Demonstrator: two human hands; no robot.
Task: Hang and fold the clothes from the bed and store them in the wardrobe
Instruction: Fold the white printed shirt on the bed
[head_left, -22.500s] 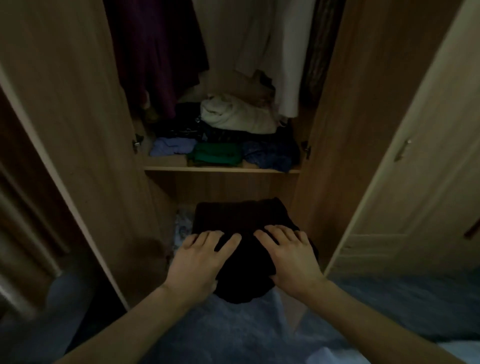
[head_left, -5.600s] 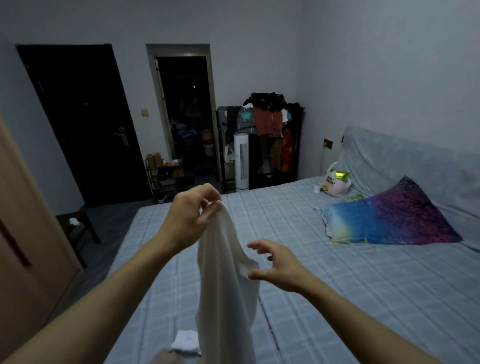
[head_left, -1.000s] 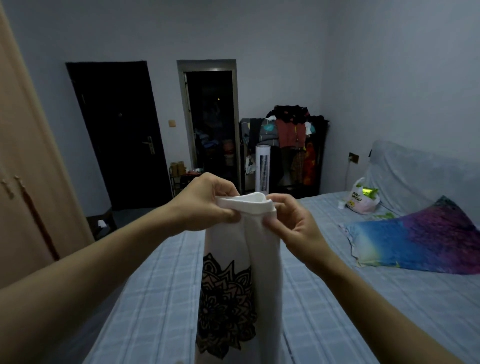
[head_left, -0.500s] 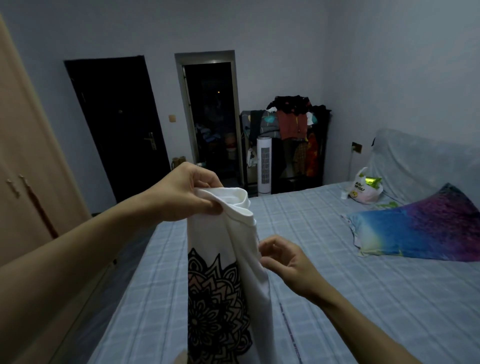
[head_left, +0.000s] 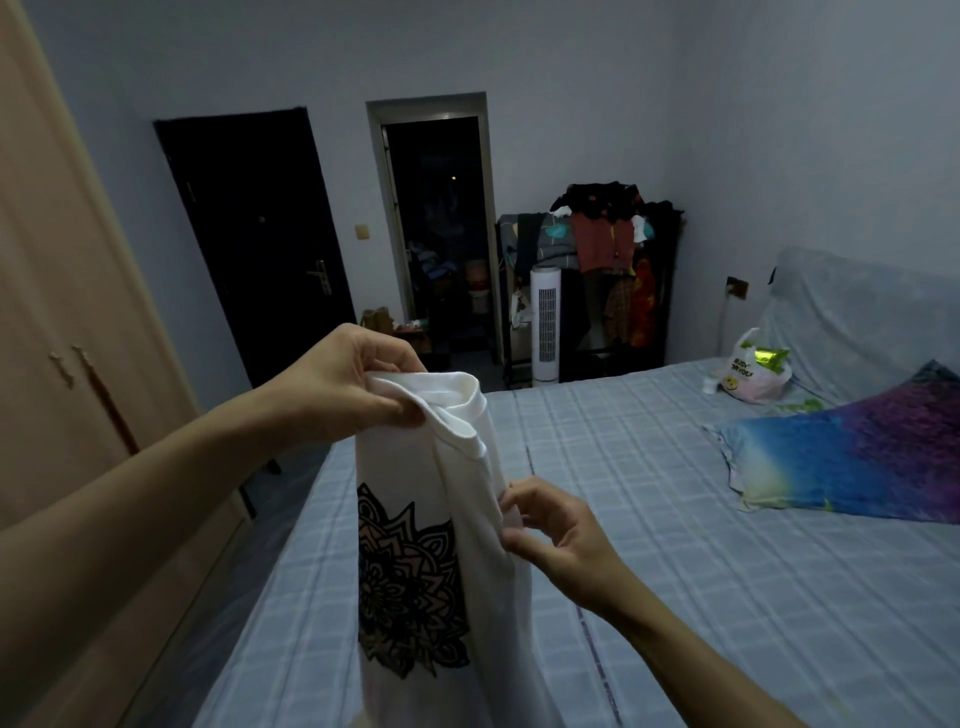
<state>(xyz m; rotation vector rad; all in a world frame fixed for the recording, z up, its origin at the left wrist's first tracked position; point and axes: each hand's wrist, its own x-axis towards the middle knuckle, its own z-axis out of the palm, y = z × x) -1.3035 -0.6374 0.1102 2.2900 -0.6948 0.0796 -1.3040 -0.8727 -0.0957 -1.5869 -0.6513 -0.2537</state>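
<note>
The left hand (head_left: 332, 387) grasps the top edge of a white T-shirt (head_left: 441, 519) — its grip, thumb over curled fingers, bunches the ribbed neckline, which folds over just to the right of the knuckles. From that grip the shirt hangs straight down in a narrow column and runs out of the bottom of the view. A black mandala print (head_left: 410, 582) sits on the cloth well below the left grip, facing the camera.

The right hand (head_left: 556, 530) is lower and to the right of the left one, at the shirt's right edge. Its grip is a pinch: thumb and forefinger close on a fold of the white cloth, the other fingers loosely curled behind. The print lies to the left of this pinch and at about the same height and below it; the neckline is above it and to the left.

Behind and beneath both hands is the bed (head_left: 675, 519), covered with a pale blue checked sheet — the shirt is held up above it, not resting on it. A blue and purple pillow (head_left: 852, 457) lies far to the right of the right grip, with a plastic bag (head_left: 753, 374) beyond it. The wardrobe (head_left: 67, 364), its wooden doors closed, stands to the left of the left forearm. Farther back are a dark door (head_left: 254, 244), a white tower fan (head_left: 545, 322) and a rack piled with clothes (head_left: 608, 244).
</note>
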